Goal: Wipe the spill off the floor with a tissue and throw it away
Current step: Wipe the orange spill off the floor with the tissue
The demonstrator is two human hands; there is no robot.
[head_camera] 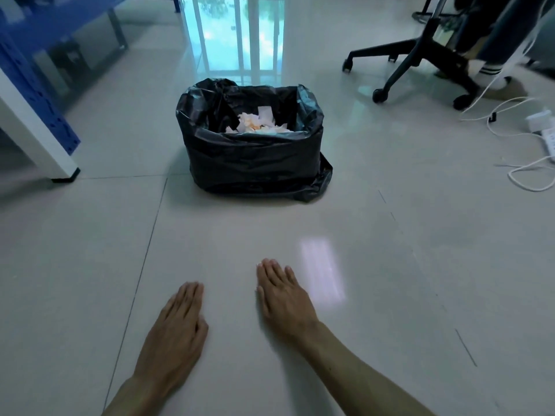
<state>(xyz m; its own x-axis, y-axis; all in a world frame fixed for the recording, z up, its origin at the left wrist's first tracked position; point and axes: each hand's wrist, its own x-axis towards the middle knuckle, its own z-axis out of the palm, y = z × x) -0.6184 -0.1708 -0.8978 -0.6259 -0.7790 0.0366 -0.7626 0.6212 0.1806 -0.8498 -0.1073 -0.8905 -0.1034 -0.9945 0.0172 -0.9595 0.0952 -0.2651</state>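
A bin lined with a black bag (255, 163) stands on the glossy tiled floor (390, 265) ahead of me. Crumpled white and orange-stained tissues (258, 124) lie inside it. My left hand (177, 328) and my right hand (282, 298) are stretched out flat, palms down, over the floor in front of the bin, side by side and apart. Neither hand holds anything. I see no spill on the tiles near my hands, only a pale light reflection to the right of my right hand.
A blue and white rack leg (45, 124) stands at the left. At the back right are a black wheeled chair base (420, 64) and a person's feet. White cables and a power strip (540, 136) lie at the right edge.
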